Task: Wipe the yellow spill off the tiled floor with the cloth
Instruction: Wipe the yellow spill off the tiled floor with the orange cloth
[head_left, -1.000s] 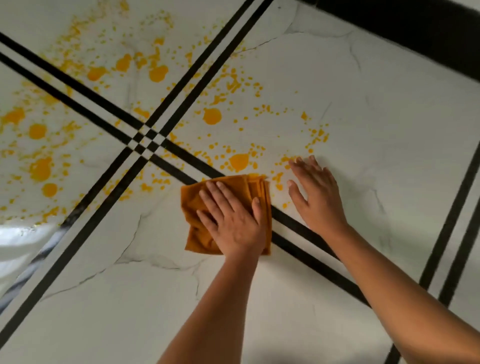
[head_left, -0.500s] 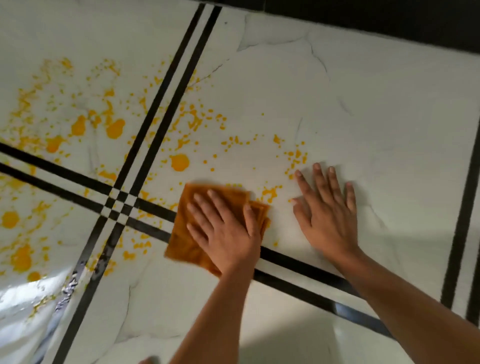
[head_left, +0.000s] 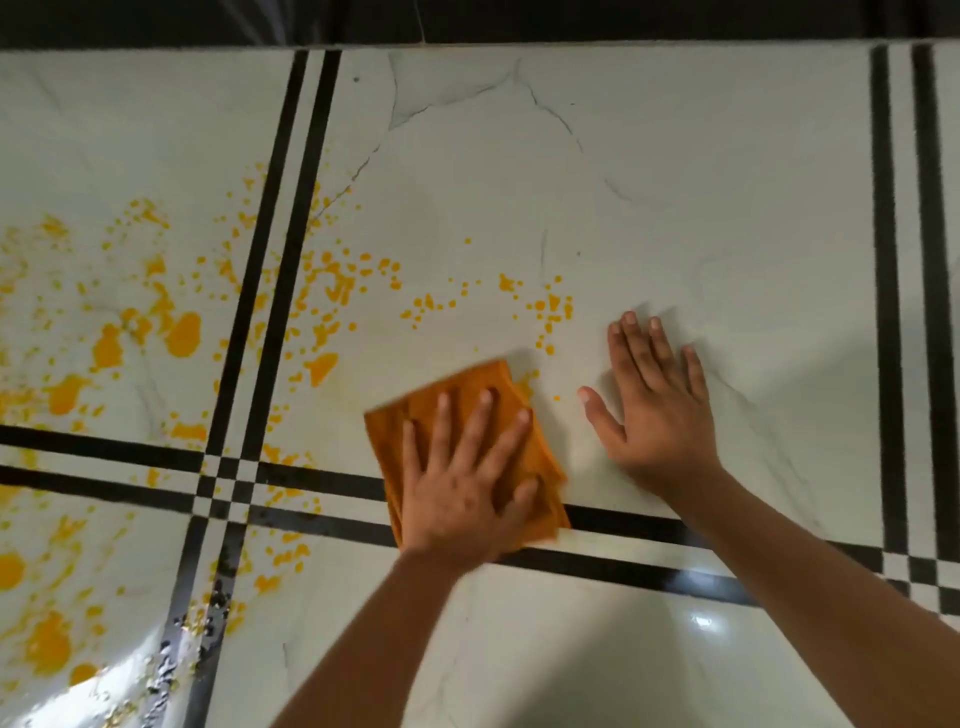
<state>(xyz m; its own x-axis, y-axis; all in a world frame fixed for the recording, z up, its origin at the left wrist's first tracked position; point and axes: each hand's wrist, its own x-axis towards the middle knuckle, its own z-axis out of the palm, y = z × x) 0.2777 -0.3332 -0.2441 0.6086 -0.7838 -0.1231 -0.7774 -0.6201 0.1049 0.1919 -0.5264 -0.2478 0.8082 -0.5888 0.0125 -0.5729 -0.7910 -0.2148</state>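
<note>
An orange folded cloth (head_left: 467, 382) lies on the white marble-look tiled floor (head_left: 675, 182), across a pair of black stripes. My left hand (head_left: 462, 499) presses flat on it, fingers spread, thumb at the cloth's right edge. The yellow spill (head_left: 182, 335) spreads as blobs and small drops to the left of the cloth, with a thinner trail of drops (head_left: 550, 306) just beyond it. My right hand (head_left: 660, 421) rests flat on the bare tile to the right of the cloth, palm down, holding nothing.
Double black stripes (head_left: 270, 260) cross at the lower left, and another pair (head_left: 904, 260) runs down the right side. A dark skirting or wall base (head_left: 467, 21) bounds the floor at the top. Glare lies on wet, spattered tile at the bottom left (head_left: 156, 670).
The view has swung round, so the stripes now run square to the frame. My left hand slid the cloth up over a large yellow blob, then a little to the right. My right hand stayed planted.
</note>
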